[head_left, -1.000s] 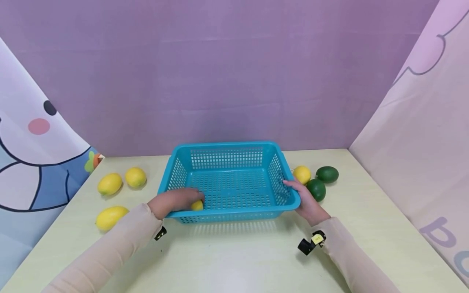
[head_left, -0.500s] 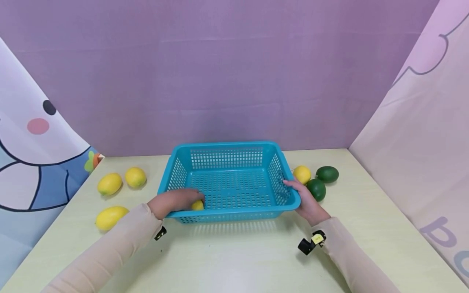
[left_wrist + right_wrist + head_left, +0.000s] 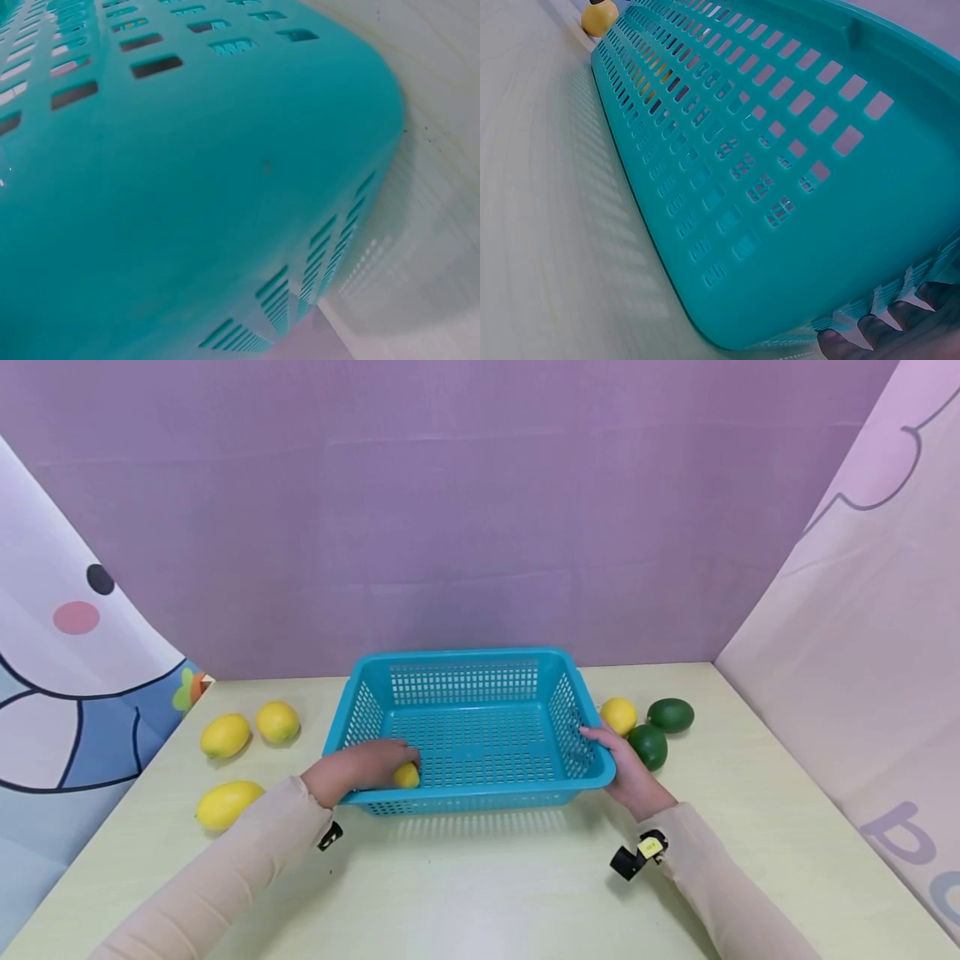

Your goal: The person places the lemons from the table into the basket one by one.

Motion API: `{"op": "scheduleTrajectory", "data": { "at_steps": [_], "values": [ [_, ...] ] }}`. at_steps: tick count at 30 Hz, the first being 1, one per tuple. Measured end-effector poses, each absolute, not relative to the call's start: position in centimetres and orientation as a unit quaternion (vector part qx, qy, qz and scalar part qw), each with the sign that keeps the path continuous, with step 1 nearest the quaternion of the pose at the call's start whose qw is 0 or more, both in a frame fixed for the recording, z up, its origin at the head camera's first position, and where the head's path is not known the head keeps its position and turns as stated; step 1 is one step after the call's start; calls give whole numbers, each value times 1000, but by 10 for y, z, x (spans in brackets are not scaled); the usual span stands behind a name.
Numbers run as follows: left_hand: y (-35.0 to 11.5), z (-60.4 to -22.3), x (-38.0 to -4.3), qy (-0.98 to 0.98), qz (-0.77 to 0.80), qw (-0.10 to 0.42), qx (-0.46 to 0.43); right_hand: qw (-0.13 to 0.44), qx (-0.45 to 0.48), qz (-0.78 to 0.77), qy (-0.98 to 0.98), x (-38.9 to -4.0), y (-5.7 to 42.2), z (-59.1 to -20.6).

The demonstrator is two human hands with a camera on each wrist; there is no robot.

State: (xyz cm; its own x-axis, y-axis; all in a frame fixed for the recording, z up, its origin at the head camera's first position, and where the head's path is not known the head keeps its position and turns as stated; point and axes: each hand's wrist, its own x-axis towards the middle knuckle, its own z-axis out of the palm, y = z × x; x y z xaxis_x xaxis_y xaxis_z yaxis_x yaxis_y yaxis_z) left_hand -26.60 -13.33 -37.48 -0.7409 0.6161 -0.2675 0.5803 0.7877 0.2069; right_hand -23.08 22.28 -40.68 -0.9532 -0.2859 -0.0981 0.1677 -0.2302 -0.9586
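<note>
A blue plastic basket (image 3: 465, 795) with slotted walls sits mid-table. My left hand (image 3: 356, 772) reaches over its front left corner and holds a lemon (image 3: 407, 776) low inside, near the front wall. The hand covers much of that lemon. At the right end, my right hand (image 3: 632, 781) grips the basket's side, thumb hooked over the rim. In the right wrist view, the fingers (image 3: 877, 330) lie against the slotted outer wall. The left wrist view shows the basket's outer corner (image 3: 187, 187) close up, with the left hand out of sight.
Several lemons lie left of the basket, one (image 3: 227, 806) beside the left forearm, others (image 3: 225, 737) farther back. Behind the right hand are another lemon (image 3: 618, 717) and two dark green fruits (image 3: 670, 716). A purple backdrop (image 3: 465, 527) rises behind the table.
My left hand has shifted very slightly, and a bit more of the lemon shows under its fingers. The right hand and the basket have stayed in place.
</note>
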Motion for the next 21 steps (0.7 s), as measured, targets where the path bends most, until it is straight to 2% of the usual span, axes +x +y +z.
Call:
{"op": "scheduleTrajectory", "data": {
  "at_steps": [21],
  "values": [
    [-134,-373,-268,938,70,128,315,144,-51,-783,602,-231,223,-407]
  ]
}}
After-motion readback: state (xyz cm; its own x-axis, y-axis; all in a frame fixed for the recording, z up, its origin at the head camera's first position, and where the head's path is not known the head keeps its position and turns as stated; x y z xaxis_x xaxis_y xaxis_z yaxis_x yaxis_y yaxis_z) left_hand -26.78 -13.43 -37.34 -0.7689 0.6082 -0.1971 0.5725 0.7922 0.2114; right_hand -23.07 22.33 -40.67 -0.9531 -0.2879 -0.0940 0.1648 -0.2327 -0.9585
